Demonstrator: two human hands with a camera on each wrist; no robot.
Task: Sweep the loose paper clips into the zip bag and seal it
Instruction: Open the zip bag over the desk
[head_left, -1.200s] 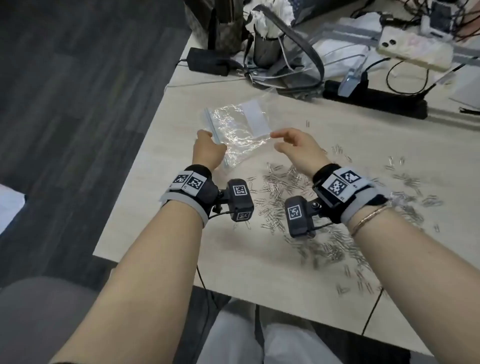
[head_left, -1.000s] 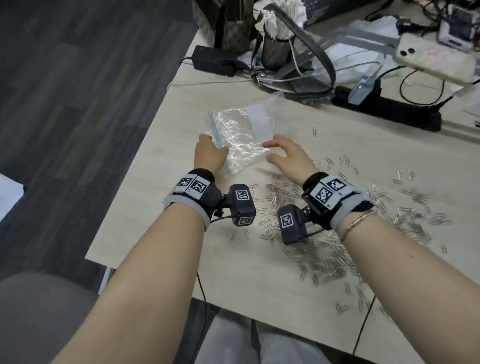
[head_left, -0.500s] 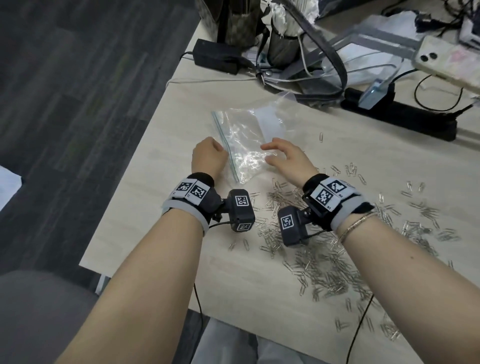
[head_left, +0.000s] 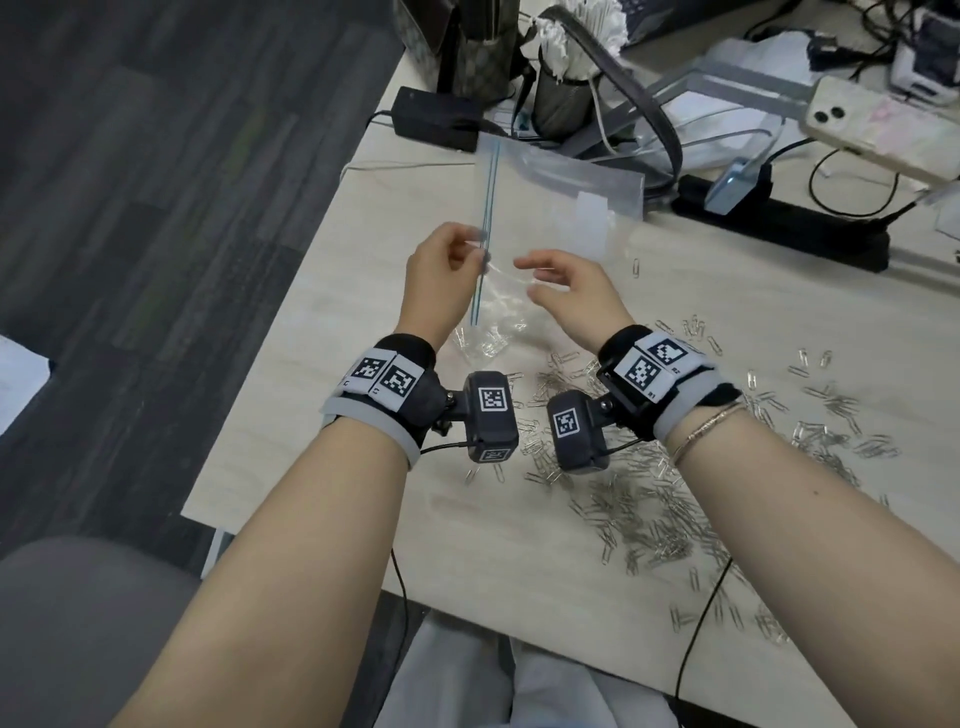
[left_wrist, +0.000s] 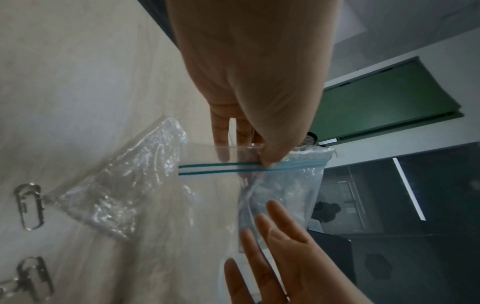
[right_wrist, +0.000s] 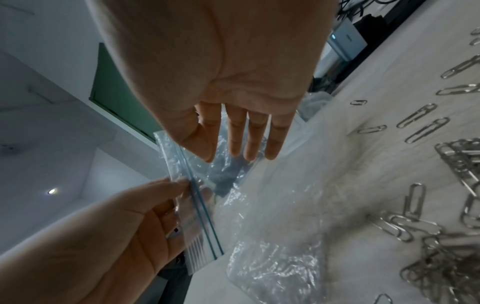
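A clear zip bag (head_left: 561, 208) with a blue zip strip (head_left: 488, 208) hangs lifted off the table, one bottom corner still touching it. My left hand (head_left: 478, 249) pinches the bag's top edge beside the zip strip; in the left wrist view the thumb of my left hand (left_wrist: 246, 154) presses the bag (left_wrist: 285, 185) against the fingers. My right hand (head_left: 530, 275) hovers open just right of the zip edge, fingers straight (right_wrist: 244, 150), holding nothing. Loose silver paper clips (head_left: 649, 519) lie scattered under and right of my right wrist.
The pale table (head_left: 363, 415) ends at its left edge close to my left hand. Behind the bag stand a black adapter (head_left: 436, 119), a mesh cup (head_left: 566, 98), a black power strip (head_left: 779, 223) and a phone (head_left: 878, 135) among cables.
The bag lay flat on the table between both hands. My left hand has lifted it by the zip edge, and my right hand has come off it and opened.
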